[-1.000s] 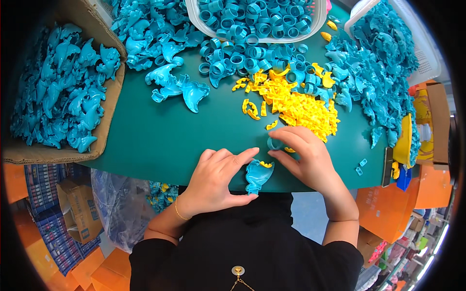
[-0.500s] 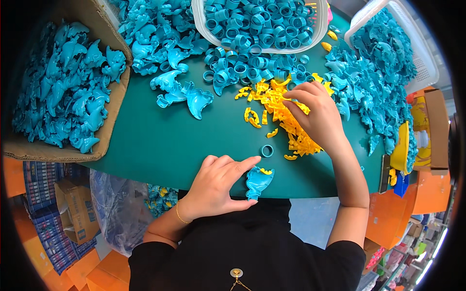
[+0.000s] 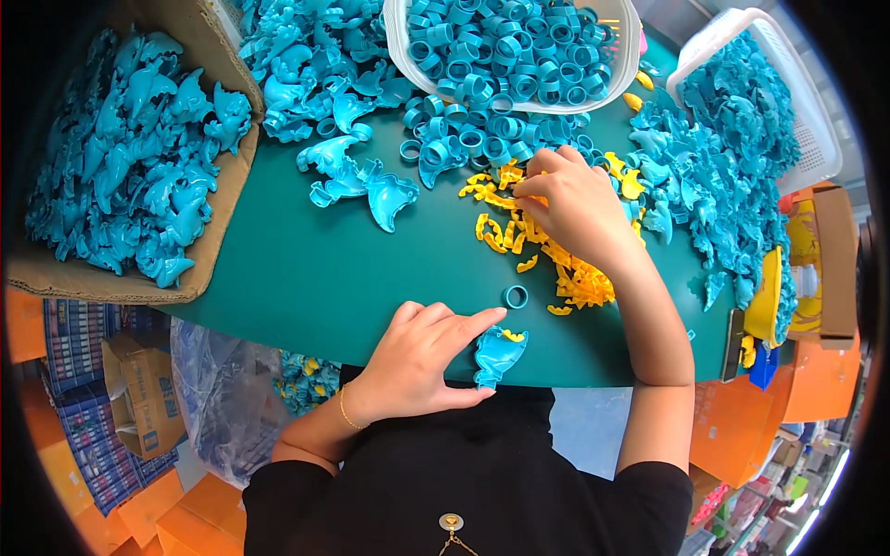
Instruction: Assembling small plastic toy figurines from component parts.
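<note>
My left hand [image 3: 422, 360] pinches a blue dolphin-shaped plastic shell [image 3: 497, 356] at the near edge of the green table [image 3: 306, 269]; a small yellow piece lies in the shell. A single blue ring [image 3: 515, 296] rests on the table just beyond it. My right hand [image 3: 570, 206] reaches into the pile of small yellow plastic pieces [image 3: 565, 269], fingertips pinched at its far left side. Whether it holds a piece is hidden by the fingers.
A cardboard box [image 3: 139, 167] of blue dolphin shells stands at the left. A white tub [image 3: 519, 46] of blue rings sits at the back, with loose rings [image 3: 482, 134] spilled before it. More shells [image 3: 714, 176] heap at the right by a white basket [image 3: 788, 102].
My right hand left the shell, moved away from me and to the left over the yellow pile, and now pinches at its far side. The left hand stayed holding the shell.
</note>
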Demonstrator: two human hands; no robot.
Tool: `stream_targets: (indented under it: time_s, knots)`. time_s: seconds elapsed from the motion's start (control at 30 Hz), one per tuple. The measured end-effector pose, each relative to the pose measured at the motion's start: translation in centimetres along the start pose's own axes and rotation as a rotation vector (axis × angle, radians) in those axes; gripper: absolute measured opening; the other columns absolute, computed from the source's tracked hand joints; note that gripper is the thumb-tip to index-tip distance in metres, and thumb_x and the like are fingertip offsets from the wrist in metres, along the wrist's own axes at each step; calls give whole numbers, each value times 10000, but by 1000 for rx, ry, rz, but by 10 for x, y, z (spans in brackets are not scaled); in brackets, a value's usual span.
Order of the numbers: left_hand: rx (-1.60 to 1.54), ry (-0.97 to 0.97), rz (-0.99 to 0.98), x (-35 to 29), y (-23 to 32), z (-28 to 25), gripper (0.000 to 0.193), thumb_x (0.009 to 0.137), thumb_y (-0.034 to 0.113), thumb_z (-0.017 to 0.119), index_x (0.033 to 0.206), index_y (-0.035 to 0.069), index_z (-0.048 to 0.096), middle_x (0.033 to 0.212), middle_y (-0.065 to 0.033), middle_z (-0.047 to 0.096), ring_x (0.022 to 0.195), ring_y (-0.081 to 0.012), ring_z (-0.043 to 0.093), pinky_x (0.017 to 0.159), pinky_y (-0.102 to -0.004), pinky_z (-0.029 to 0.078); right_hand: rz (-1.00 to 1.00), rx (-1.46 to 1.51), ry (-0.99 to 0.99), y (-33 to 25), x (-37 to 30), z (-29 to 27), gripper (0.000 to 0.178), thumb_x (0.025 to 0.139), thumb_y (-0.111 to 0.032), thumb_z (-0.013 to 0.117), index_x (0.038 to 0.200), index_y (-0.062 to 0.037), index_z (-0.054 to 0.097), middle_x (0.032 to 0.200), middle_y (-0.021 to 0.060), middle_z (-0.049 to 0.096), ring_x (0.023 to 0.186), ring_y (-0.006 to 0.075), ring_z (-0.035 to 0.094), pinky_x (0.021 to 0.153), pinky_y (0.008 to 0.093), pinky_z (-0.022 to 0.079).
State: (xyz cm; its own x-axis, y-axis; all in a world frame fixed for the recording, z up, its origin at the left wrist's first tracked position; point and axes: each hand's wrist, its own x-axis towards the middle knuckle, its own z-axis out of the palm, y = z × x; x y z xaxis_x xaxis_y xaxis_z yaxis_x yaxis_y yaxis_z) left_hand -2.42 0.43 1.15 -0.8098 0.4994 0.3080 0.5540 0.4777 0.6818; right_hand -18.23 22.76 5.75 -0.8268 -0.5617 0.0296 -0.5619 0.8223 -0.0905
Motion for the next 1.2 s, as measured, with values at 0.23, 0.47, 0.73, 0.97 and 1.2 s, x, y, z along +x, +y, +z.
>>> stream_targets:
  time_s: [0.23, 0.47, 0.73, 0.97, 1.2]
  knots:
    - [-3, 14, -1, 0, -1, 1, 948, 652, 354, 943, 1479, 117, 544, 1113, 20, 722, 940, -174, 626, 855, -352, 387, 2, -25, 16, -9, -1, 2, 85, 865, -174, 787, 930, -126, 765, 1037, 13, 646, 1075, 245, 597, 845, 417, 494]
    - [-15, -28, -38, 2, 2, -1, 927, 701, 344, 912, 1511, 123, 519, 1065, 3, 693, 947, -181, 607, 881, -350, 399, 2, 106, 35, -2, -4, 4, 97, 848, -155, 793, 873, -106, 714, 969, 28, 678, 1030, 256, 628, 844, 419, 504]
    - [-44, -2, -131, 1, 2, 0, 1017, 714, 340, 915, 1574, 108, 424, 1115, -8, 709, 935, -185, 623, 898, -349, 414, -193, 629, -160, 11, -17, -38, 76, 868, -113, 808, 916, -78, 761, 870, 45, 741, 795, 231, 671, 721, 362, 541]
    - [-58, 43, -122, 1, -1, 6, 1105, 672, 340, 952, 1586, 72, 391, 1192, -13, 718, 835, -153, 595, 859, -336, 415, -480, 911, -607, 3, -17, -6, 155, 980, -141, 720, 1095, -41, 748, 954, 94, 739, 871, 263, 698, 779, 375, 535]
    - [-50, 35, -130, 0, 0, 5, 1100, 673, 334, 954, 1583, 71, 397, 1187, -14, 713, 840, -154, 599, 859, -336, 416, -395, 884, -665, -6, -16, -6, 168, 997, -161, 710, 1090, -27, 751, 950, 100, 740, 869, 260, 695, 769, 369, 538]
